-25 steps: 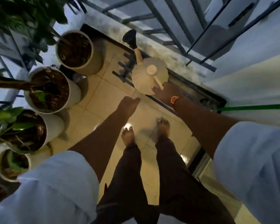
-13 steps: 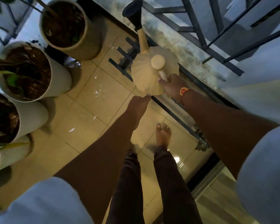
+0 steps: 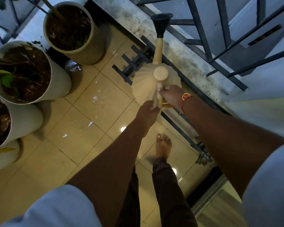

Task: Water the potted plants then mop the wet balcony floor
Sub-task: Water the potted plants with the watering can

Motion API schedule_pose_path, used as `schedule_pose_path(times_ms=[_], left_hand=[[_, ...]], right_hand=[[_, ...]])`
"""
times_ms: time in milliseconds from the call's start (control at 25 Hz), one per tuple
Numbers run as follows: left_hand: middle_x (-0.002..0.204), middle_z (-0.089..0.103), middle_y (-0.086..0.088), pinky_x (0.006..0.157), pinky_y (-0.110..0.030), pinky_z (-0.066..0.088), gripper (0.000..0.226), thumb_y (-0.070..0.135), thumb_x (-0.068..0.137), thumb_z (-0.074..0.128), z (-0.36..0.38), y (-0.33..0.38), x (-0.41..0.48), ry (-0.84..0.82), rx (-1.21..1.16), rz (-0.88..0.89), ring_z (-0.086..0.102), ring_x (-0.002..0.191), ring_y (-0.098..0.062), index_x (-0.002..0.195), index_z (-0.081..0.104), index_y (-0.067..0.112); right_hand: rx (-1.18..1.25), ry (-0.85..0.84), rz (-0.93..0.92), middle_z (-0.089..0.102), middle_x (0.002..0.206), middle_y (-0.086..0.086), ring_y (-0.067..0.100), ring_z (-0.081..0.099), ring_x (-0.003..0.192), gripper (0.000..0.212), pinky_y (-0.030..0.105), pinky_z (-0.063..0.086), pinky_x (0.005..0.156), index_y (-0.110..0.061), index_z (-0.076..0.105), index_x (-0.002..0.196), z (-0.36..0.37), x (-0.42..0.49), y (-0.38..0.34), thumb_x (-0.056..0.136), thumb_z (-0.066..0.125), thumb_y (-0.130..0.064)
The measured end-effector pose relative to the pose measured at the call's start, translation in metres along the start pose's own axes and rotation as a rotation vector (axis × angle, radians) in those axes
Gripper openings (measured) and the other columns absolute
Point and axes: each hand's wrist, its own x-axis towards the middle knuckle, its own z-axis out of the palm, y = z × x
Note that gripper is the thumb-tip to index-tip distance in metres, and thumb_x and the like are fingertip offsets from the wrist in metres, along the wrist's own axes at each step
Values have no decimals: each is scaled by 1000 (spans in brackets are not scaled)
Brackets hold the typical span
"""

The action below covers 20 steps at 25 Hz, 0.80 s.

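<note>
A cream watering can (image 3: 147,82) with a black rose on its spout hangs above the tiled floor, spout pointing toward the railing. My right hand (image 3: 171,95), an orange band at its wrist, is shut on the can's handle. My left hand (image 3: 147,110) touches the rear end of that handle from below; its grip is hidden. A beige ribbed pot (image 3: 92,46) of soil stands at the top left. Two white pots (image 3: 59,86) (image 3: 26,118) stand along the left edge. Wet patches glint on the tiles (image 3: 95,99).
A dark metal railing (image 3: 203,35) on a stained concrete ledge runs along the top right. A black slatted stand (image 3: 129,66) lies under the can. A striped pot (image 3: 5,154) sits at the lower left. My bare foot (image 3: 163,146) stands on shiny wet tile. A door track (image 3: 206,202) shows lower right.
The view has shifted closer to the floor and pots. My left hand rose from beside the can to touch its handle. The can has moved slightly toward the railing.
</note>
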Motion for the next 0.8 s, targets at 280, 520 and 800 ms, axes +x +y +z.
schedule_pose_path(times_ms=[280, 520, 800], left_hand=[[111, 69, -9, 95, -39, 54, 25, 10, 99, 65, -1, -12, 13, 138, 205, 207, 62, 106, -25, 124, 68, 7], [97, 62, 0, 90, -41, 58, 20, 5, 99, 61, -9, -1, -35, 109, 204, 178, 63, 100, -26, 118, 62, 10], [92, 68, -8, 52, -24, 47, 25, 2, 90, 63, -53, 19, -166, 195, 182, 114, 62, 76, -23, 114, 64, 8]], right_hand=[[191, -26, -9, 68, 120, 10, 27, 62, 114, 39, 47, 48, 105, -15, 68, 120, -1, -2, 8, 98, 61, -46], [200, -46, -48, 72, 101, -1, 21, 64, 105, 20, 38, 49, 95, -27, 71, 90, -3, -49, -11, 93, 68, -47], [49, -225, -201, 74, 106, 9, 23, 66, 103, 32, 37, 49, 93, -11, 77, 107, -7, -174, -81, 95, 68, -39]])
